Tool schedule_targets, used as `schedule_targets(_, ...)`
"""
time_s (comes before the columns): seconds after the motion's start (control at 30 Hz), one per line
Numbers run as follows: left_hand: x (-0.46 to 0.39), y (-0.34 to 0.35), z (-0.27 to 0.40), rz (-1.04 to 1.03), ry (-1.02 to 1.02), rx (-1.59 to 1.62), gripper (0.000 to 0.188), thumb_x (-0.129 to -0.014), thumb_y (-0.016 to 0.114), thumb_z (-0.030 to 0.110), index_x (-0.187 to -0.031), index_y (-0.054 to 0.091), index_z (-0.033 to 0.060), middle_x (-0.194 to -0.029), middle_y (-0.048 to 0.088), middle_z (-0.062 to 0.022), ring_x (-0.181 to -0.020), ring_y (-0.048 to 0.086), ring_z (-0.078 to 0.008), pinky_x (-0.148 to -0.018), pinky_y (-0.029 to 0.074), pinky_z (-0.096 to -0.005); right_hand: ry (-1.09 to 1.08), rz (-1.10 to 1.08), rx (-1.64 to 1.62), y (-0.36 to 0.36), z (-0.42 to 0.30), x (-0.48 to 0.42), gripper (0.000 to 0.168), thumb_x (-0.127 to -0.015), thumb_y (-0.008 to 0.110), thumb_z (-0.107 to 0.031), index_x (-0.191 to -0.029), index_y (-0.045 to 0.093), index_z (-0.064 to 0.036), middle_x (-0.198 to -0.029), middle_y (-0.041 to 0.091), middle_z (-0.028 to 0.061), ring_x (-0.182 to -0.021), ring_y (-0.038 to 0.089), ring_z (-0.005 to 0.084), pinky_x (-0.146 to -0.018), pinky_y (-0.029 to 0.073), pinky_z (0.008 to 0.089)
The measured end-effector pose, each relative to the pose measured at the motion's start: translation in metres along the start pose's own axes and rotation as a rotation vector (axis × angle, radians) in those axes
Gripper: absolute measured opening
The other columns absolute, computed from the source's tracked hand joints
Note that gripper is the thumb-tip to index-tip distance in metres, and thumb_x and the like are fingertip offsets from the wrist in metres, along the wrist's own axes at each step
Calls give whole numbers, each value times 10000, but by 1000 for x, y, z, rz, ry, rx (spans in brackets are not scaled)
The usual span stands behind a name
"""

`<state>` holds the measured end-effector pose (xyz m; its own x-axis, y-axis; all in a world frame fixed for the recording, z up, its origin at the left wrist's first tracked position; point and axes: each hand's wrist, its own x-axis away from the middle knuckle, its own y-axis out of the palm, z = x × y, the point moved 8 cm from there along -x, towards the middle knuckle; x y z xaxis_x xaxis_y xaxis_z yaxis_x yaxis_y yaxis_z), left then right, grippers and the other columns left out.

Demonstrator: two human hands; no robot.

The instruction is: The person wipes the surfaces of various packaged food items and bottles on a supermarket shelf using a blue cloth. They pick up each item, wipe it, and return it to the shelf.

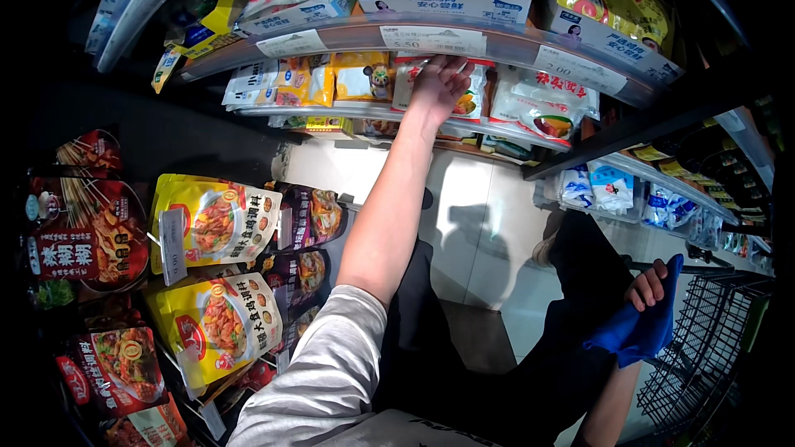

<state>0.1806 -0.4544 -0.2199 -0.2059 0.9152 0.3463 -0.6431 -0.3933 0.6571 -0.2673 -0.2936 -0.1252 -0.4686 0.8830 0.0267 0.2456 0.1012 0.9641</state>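
Note:
My left hand (438, 88) reaches up to a supermarket shelf, palm turned up and fingers slightly curled and apart. It lies over a white and red seasoning bag (472, 102), just under the price-label rail (351, 37) of the shelf above. Nothing shows in its grasp; whether the fingertips touch the bag or rail I cannot tell. Yellow-orange packets (363, 76) stand left of it, and more white bags (543, 105) right of it. At the right, my right hand (647, 285) holds a blue cloth (646, 326), which hangs down over the wrist.
Hanging yellow seasoning pouches (217, 223) and dark red packets (87, 236) fill a rack on the left. A black wire shopping cart (695, 335) is at the lower right. A dark shelf post (633, 118) slants across the right, near bins of blue-white bags (612, 189).

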Motion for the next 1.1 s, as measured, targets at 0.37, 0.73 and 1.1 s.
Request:
schedule_targets(0.37,2,15,-1,-103,109,49,404,-1005,316,195,-1385,374,67,-1429,412,-78,-1280,433,-219,-1037,390,-461,-17,2,-11,-3,-3,1,285,-1028,370,-298,-1057,452,-27,-730,489,42,-663,475,163,-567,448,301)
schedule_targets(0.73,9,-3,-1,-58,0,29,390,-963,413,243,-1303,446,54,-1286,555,-132,-1135,559,-250,-950,450,-420,-15,47,-2,5,4,-6,324,-1032,347,-321,-1069,458,-19,-734,468,39,-670,457,160,-571,431,307)
schedule_targets(1.1,36,-119,77,704,531,150,175,-895,501,179,-1036,463,82,-879,558,-45,-762,541,-156,-571,452,-312,-14,52,-20,4,7,-8,318,-1024,371,-317,-1058,470,-16,-735,467,38,-672,457,158,-571,429,309)
